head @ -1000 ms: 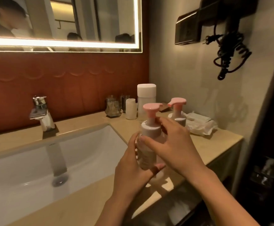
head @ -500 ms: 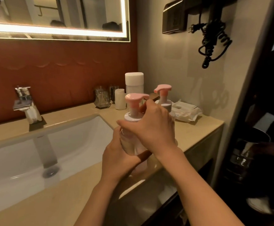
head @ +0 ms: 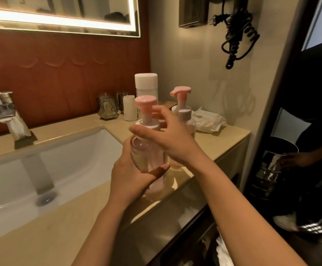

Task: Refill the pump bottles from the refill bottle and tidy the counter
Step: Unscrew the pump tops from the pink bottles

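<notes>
The beige stone counter [head: 223, 139] and the white undermount sink [head: 41, 169] are sitting lower and further left in the head view than a second ago — the view is drifting up and right while the work stays put at the counter's front edge.

The near clear pump bottle with the pink pump head [head: 148, 150] is standing tilted slightly, its base seemingly on or just above the counter edge; contact cannot be told. The left hand [head: 131, 175] is wrapping the bottle's lower body from the sink side, fingers closed round it, thumb across the front. The right hand [head: 167, 139] is sitting at the white collar below the pump, thumb and fingers curled narrow around the neck. Compared with a second ago, the pink nozzle is now pointing away rather than right — the pump top is turning, so it is probably being unscrewed or tightened; which, cannot be told.

The tall clear refill bottle with the white cap [head: 146, 83] is standing capped against the back wall, behind the second clear pink-topped pump bottle [head: 182, 112]. Beside that, a crumpled white wipes packet [head: 208, 121] is awaiting tidying.
</notes>
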### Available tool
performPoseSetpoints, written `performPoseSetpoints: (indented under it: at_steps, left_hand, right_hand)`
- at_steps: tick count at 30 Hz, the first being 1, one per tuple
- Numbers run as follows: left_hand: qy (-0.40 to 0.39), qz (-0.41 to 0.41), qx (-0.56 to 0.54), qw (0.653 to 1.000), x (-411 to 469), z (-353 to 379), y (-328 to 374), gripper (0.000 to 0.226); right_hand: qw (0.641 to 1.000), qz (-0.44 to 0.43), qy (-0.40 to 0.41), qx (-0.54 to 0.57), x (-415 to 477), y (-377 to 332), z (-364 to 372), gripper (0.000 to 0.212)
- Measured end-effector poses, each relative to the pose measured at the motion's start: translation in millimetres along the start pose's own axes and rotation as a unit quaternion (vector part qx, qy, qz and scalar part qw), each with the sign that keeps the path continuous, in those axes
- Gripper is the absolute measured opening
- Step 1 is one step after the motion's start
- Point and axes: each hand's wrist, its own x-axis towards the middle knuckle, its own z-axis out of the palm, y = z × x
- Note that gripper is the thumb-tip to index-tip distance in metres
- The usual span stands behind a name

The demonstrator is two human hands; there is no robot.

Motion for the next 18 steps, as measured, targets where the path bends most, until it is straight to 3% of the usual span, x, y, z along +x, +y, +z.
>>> performPoseSetpoints:
  at_steps: [5,9,18]
  left_hand:
    - [0.003,-0.011,0.011,1.0,-1.2,0.7,1.1,0.101]
    - [0.001,-0.002,0.006,1.0,-0.2,1.0,1.1,0.083]
    - [-0.009,0.001,0.02,1.0,0.2,1.5,-4.1,0.099]
  right_hand:
    - [0.979,-0.011,0.155,-0.133,6.7,-2.6,20.6,0.063]
    - [0.97,-0.008,0.212,-0.117,2.6,2.8,26.3,0.059]
    - [0.999,0.003,0.019,0.048,-2.8,8.2,4.0,0.055]
